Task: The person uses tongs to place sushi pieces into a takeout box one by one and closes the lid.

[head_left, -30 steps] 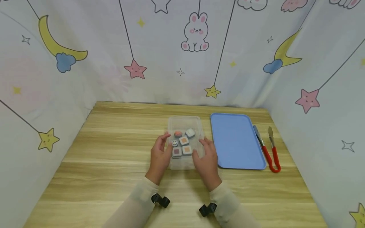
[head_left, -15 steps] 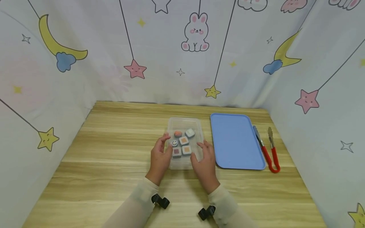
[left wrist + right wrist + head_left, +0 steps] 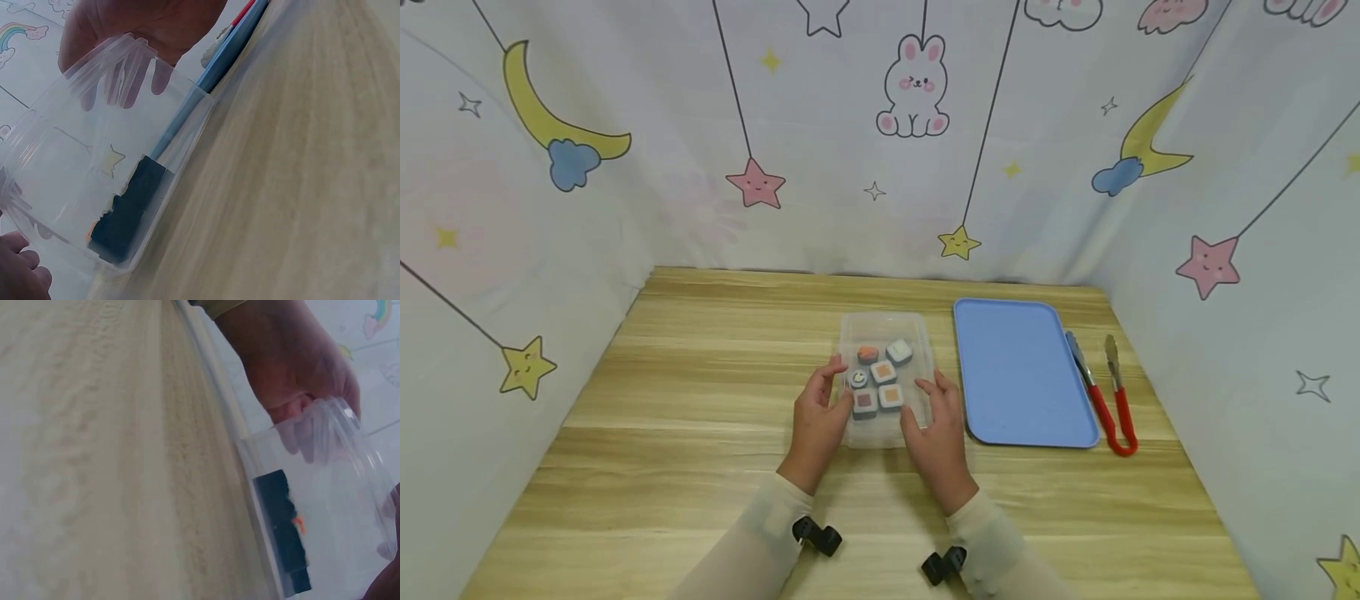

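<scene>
A clear plastic box (image 3: 880,330) with a translucent lid stands upright on the table between both hands. Several sushi pieces (image 3: 891,396) lie inside, dark at the sides, with white tops and orange or red centres. My left hand (image 3: 820,421) holds the box's left side, thumb near the top rim. On the opposite side my right hand (image 3: 936,433) grips the rim, its thumb and fingers spread along the edge. Fingers of the right hand show through the clear wall in the left wrist view. Dark sushi sides (image 3: 284,528) rest on the box floor in the right wrist view.
A blue tray (image 3: 1026,375) lies flat just right of the box. Beyond it are tongs (image 3: 1108,404) with red handles, spread apart. The wood-patterned table (image 3: 700,400) meets a printed curtain (image 3: 820,225) at the back and sides.
My right hand has shifted slightly left along the box's edge. The box's far edge sits a little nearer to me. Left hand, tray and tongs stay nearly the same.
</scene>
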### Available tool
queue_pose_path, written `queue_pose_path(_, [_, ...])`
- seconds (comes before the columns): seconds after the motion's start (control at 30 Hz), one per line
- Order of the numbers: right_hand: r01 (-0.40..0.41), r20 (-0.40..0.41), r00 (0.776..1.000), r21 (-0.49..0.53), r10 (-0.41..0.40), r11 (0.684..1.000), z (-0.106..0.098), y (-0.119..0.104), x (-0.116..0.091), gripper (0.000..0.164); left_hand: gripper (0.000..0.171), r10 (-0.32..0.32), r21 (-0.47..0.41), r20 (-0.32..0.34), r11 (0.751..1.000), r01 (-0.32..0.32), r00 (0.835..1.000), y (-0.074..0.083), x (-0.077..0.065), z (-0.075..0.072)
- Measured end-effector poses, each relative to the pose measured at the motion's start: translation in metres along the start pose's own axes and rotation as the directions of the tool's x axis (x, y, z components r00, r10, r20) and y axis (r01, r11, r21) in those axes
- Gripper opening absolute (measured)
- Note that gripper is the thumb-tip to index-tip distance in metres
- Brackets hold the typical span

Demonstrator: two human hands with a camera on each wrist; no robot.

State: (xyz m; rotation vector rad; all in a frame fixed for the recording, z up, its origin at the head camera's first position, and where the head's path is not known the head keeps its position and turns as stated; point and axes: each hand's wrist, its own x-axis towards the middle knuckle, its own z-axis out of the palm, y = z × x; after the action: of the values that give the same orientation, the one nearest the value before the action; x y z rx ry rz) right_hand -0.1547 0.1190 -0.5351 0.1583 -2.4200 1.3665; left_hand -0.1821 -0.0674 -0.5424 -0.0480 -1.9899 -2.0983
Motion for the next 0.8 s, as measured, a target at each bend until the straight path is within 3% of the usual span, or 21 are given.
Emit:
queue_pose_path(0.2, [-0.021, 0.059, 0.998, -0.009, 0.022, 1.0, -0.001, 0.003, -0.001, 0.058, 0.037, -0.03, -0.02, 0.024, 0.999, 0.03, 0.999, 0.001, 0.0, -0.002])
queue_pose_path(0.47, [-0.082, 0.154, 0.984, -0.077, 0.093, 0.994, -0.007, -0.002, 0.0, 0.068, 0.04, -0.073, 0.108, 0.04, 0.992, 0.068, 0.997, 0.002, 0.003, -0.008])
queue_pose_path(0.63, [-0.087, 0.16, 0.983, 0.003, 0.085, 0.996, -0.009, 0.002, -0.001, 0.071, 0.041, -0.03, 0.174, 0.042, 0.984, 0.023, 0.999, 0.003, 0.004, -0.008])
queue_pose_path(0.8, [-0.137, 0.186, 0.974, 0.034, 0.128, 0.99, -0.02, 0.0, 0.004, 0.069, 0.045, 0.043, 0.317, 0.083, 0.946, -0.068, 0.996, 0.014, 0.009, -0.01])
